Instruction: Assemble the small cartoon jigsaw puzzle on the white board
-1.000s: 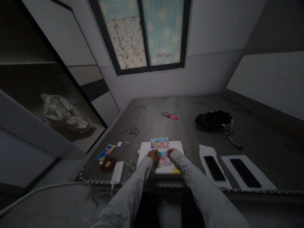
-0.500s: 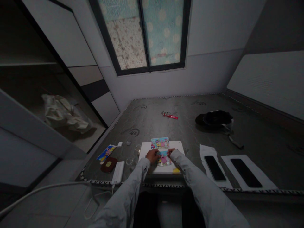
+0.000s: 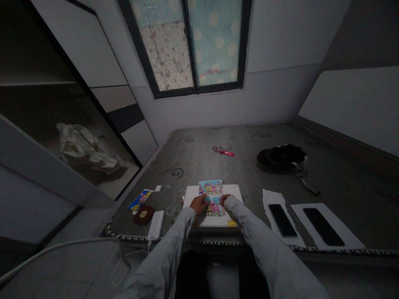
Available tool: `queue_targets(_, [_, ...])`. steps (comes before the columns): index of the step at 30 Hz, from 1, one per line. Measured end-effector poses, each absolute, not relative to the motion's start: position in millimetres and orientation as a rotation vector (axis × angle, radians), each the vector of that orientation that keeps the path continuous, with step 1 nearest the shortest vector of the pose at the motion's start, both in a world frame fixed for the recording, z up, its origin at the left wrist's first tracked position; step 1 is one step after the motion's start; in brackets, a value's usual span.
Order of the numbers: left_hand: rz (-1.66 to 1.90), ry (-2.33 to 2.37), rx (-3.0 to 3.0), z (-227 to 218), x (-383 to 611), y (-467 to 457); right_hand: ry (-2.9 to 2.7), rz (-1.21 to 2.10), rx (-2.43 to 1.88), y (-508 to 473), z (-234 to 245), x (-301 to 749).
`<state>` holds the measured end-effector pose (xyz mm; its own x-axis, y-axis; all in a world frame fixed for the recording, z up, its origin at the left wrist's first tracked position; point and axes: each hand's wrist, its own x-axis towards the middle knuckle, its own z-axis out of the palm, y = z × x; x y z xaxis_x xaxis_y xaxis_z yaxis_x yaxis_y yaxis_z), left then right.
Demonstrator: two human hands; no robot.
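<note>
A small cartoon jigsaw puzzle (image 3: 215, 207) with pink and yellow figures lies on a white box (image 3: 193, 192), its lower edge uneven. At its upper left corner, my left hand (image 3: 198, 204) pinches a small bluish puzzle piece (image 3: 207, 199). My right hand (image 3: 225, 199) has its fingers curled against the puzzle's upper right edge; their tips are partly hidden. Just beyond the puzzle, a cartoon picture card (image 3: 211, 187) with similar figures rests at the box's far edge.
Left of the box are a power bank (image 3: 156, 224) with a cable, a brown case (image 3: 144, 215), a colourful card (image 3: 140, 199) and clear round items. To the right lie two phones (image 3: 282, 220) on white paper and a dark cap (image 3: 282, 157). A red item (image 3: 225, 152) lies farther back.
My left hand has shifted slightly, and the bluish piece in its fingertips now shows at the puzzle's corner. My right hand stays nearly still. The view has moved very little.
</note>
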<state>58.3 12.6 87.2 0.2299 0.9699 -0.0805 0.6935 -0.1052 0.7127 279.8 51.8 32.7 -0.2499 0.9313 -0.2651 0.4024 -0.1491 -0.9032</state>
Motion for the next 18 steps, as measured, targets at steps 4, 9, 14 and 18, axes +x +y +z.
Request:
queue_targets(4, [0.611, 1.583, 1.759, 82.1, 53.2, 15.3, -1.617, 1.499, -1.541, 53.6, 32.3, 281.3])
queue_targets(9, [0.678, 1.625, 1.673, 77.2, 45.8, 16.9, -1.623, 1.548, -1.576, 56.6, 25.9, 282.6])
queue_targets(14, [0.63, 1.698, 1.622, 76.2, 38.4, 19.3, -1.633, 1.512, -1.605, 59.7, 15.5, 281.6])
queue_targets(18, [0.62, 1.712, 1.511, 73.8, 37.1, 21.9, -1.651, 1.468, -1.589, 60.4, 11.4, 280.8])
